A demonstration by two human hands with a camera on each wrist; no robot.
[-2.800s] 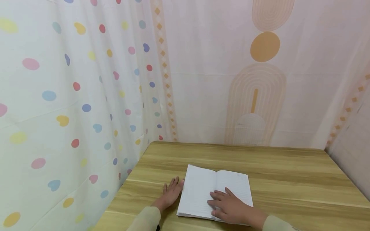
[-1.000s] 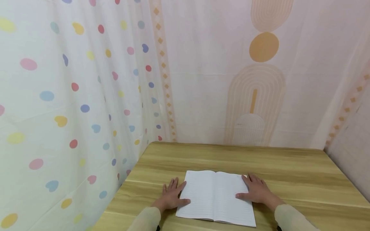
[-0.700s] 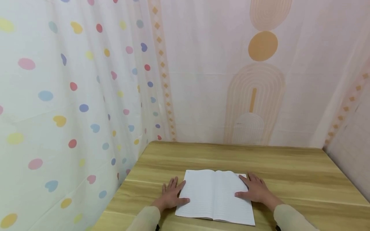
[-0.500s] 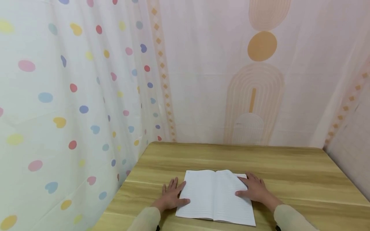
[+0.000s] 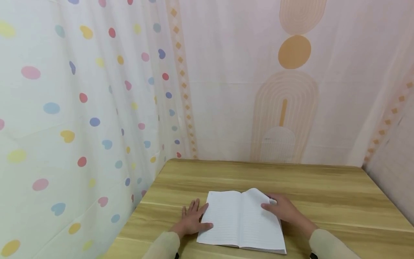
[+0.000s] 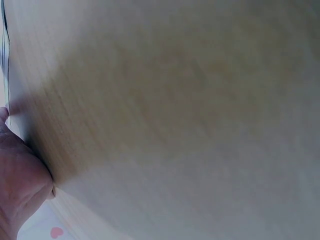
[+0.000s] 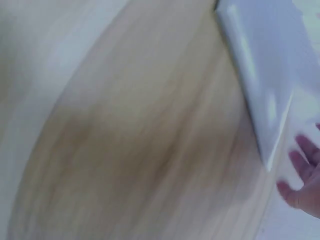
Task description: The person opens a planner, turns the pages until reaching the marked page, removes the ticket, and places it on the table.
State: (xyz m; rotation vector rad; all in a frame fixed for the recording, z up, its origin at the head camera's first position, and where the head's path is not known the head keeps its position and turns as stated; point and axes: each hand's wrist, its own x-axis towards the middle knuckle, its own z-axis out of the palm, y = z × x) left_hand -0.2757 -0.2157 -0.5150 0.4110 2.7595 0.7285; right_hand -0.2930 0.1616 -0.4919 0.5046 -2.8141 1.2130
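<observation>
An open notebook (image 5: 223,216) with lined white pages lies on the table. My left hand (image 5: 191,220) rests flat at its left edge, thumb on the left page and the other fingers spread on the tabletop. At the upper right corner my right hand (image 5: 283,208) pinches a page (image 5: 255,205), thumb on top and fingers at its far edge. That page bulges up near its top. The left wrist view shows only part of the left hand (image 6: 22,175). In the right wrist view, the right hand (image 7: 305,175) is beside the notebook's pale edge (image 7: 255,85), blurred.
The wood-grain table (image 5: 323,190) extends behind and to the right of the notebook. A white curtain with coloured dots (image 5: 97,144) hangs on the left. A patterned curtain (image 5: 226,108) hangs beyond the back edge.
My right hand, first over the right page, has gone to its upper right edge. Its fingers have drawn together on the page, which has risen into a curl. My left thumb now lies on the left page.
</observation>
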